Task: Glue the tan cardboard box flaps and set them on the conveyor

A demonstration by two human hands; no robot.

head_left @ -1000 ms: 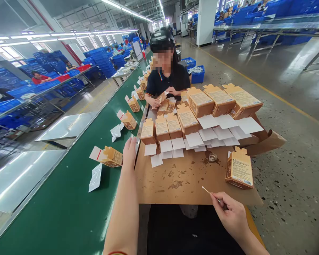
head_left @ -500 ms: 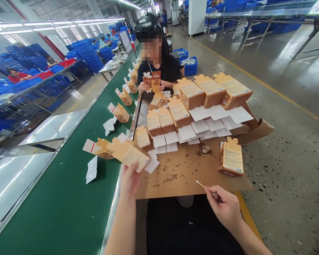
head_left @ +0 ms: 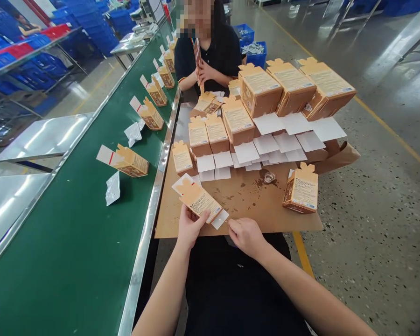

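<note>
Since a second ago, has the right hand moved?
Yes. The right hand moved left, away from the lone standing box, toward the carton in the left hand.

Speckled grey concrete floor (head_left: 388,210) stretching off right, a yellow line (head_left: 388,127) cutting across it. Down the left runs a long green conveyor belt (head_left: 73,261), steel-edged. Beyond it are shiny steel tables (head_left: 45,137) catching the overhead glare, and blue crates (head_left: 91,23) stacked behind.
</note>
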